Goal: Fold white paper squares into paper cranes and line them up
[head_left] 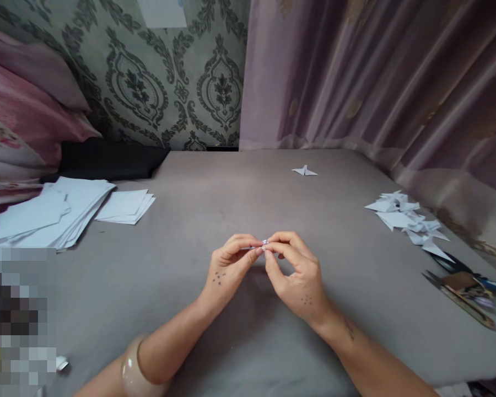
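Over the middle of the grey table, my left hand (pixel 233 262) and my right hand (pixel 295 264) meet at the fingertips. Both are closed in a pinch on a small piece of folded white paper (pixel 265 242). Most of the paper is hidden by the fingers, so its shape does not show. The left thumb and fingers grip its left side, while the right ones hold its right side. A single folded paper bird-like figure (pixel 305 171) lies farther back on the table.
Stacks of white paper sheets (pixel 86 209) lie at left, before a black cloth (pixel 111 157). Several folded paper figures (pixel 413 218) are heaped at right, near scissors (pixel 458 303) and other tools. Curtains (pixel 314 71) hang behind. A blurred-out patch covers the lower left corner.
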{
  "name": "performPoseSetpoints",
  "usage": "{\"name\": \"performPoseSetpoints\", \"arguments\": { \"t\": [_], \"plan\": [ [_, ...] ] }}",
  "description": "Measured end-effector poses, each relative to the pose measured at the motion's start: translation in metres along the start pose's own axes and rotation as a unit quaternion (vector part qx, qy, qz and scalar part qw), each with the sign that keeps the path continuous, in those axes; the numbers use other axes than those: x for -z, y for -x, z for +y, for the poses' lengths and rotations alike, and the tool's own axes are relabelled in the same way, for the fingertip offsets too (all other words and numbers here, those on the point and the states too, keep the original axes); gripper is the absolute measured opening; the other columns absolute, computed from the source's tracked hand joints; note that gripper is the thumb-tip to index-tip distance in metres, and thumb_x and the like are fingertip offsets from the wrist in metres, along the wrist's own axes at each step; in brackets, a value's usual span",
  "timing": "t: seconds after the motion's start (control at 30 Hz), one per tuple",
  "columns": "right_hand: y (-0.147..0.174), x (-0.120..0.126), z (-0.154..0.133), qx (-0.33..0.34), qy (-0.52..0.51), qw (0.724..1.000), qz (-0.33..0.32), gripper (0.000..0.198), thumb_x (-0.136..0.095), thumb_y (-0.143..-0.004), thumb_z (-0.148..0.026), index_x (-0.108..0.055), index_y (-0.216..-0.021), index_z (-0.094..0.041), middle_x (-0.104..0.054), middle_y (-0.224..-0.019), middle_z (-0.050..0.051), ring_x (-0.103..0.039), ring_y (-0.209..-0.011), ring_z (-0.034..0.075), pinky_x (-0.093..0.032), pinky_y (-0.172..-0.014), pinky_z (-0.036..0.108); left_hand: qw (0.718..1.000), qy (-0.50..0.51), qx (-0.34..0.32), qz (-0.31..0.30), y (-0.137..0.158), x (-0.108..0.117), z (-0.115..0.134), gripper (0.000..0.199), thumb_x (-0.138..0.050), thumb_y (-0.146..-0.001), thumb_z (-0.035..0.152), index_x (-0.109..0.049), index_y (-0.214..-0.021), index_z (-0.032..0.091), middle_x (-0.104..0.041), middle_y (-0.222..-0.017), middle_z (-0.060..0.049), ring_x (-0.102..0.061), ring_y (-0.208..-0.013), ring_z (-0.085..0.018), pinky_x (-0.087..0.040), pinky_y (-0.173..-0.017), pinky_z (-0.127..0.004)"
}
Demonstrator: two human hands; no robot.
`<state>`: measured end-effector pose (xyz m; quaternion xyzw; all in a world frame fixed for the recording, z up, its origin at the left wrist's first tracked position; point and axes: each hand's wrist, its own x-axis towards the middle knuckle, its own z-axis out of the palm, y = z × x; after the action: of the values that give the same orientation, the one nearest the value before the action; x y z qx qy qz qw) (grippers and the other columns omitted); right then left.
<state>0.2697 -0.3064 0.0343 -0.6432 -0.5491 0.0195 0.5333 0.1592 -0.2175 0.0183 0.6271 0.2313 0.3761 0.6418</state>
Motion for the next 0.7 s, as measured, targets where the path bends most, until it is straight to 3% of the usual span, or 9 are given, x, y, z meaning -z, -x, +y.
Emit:
{"name": "performPoseSetpoints", "arguments": {
  "t": [0.23,0.53,0.7],
  "plan": [
    [0.0005,-0.0019,0.0011,0.009,0.005,1.000,0.015,0.015,-0.056,-0.083,-0.011,-0.064,-0.090,-0.021,-0.060,-0.092,0.005,-0.060,-0.083,0.015,-0.053,-0.073,0.030,1.000,-0.004,0.003,0.007,-0.0001,0.0002,-0.0024,0.010,-0.067,-0.079,0.026,-0.072,-0.082,0.018,-0.063,-0.088,-0.005,-0.060,-0.084,-0.015,-0.049,-0.076,-0.026],
    [-0.0010,-0.0037,0.0025,-0.070,-0.043,0.996,0.021,0.007,-0.061,-0.082,-0.019,-0.057,-0.087,-0.021,-0.059,-0.087,0.003,-0.058,-0.075,0.014,-0.051,-0.067,0.029,1.000,0.017,-0.003,0.012,-0.0004,0.0013,-0.0043,0.008,-0.067,-0.078,0.025,-0.071,-0.081,0.018,-0.063,-0.087,-0.004,-0.060,-0.083,-0.014,-0.049,-0.077,-0.027],
    [-0.0021,-0.0025,0.0029,-0.050,-0.038,0.998,0.006,0.004,-0.059,-0.083,-0.017,-0.059,-0.083,-0.020,-0.059,-0.084,0.002,-0.057,-0.073,0.013,-0.050,-0.065,0.028,1.000,0.025,-0.004,0.014,-0.0003,0.0011,-0.0046,0.008,-0.066,-0.079,0.024,-0.071,-0.081,0.018,-0.062,-0.087,-0.004,-0.059,-0.083,-0.014,-0.049,-0.077,-0.027]
  ]
}}
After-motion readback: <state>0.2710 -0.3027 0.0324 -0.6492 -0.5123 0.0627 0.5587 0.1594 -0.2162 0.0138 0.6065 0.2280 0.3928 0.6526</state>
